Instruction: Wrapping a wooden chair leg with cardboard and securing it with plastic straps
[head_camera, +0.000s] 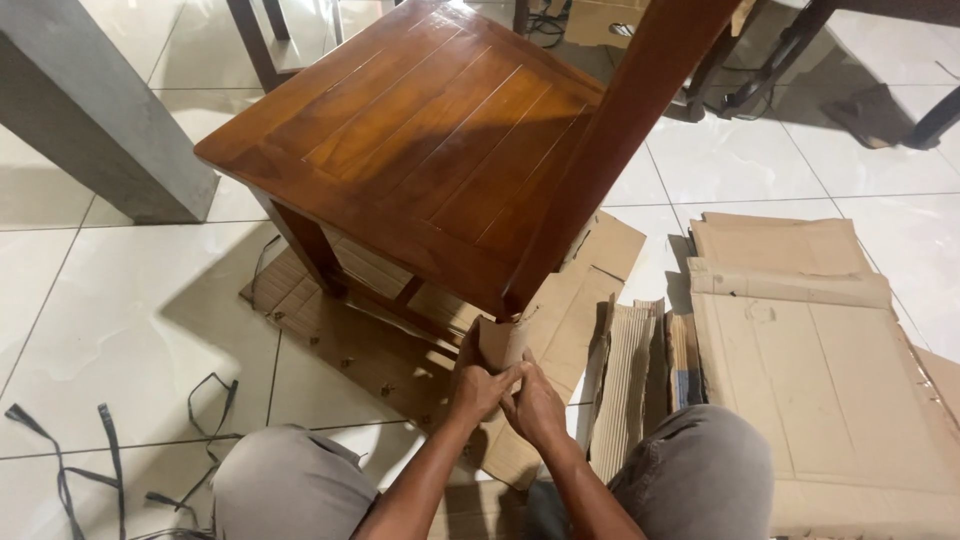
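Observation:
A brown wooden chair (430, 140) stands on flattened cardboard on the tiled floor. A piece of cardboard wrap (497, 340) sits around the foot of its near leg. My left hand (478, 390) and my right hand (535, 405) meet at the base of that leg. Both pinch the lower edge of the cardboard wrap with closed fingers. My knees in grey trousers flank the hands at the bottom of the view.
Flattened cardboard sheets (820, 350) lie to the right, with corrugated strips (630, 380) between them and my hands. Black plastic straps (110, 460) lie loose on the tiles at lower left. A grey concrete pillar (90, 110) stands at upper left. Dark furniture legs (790, 50) stand behind the chair.

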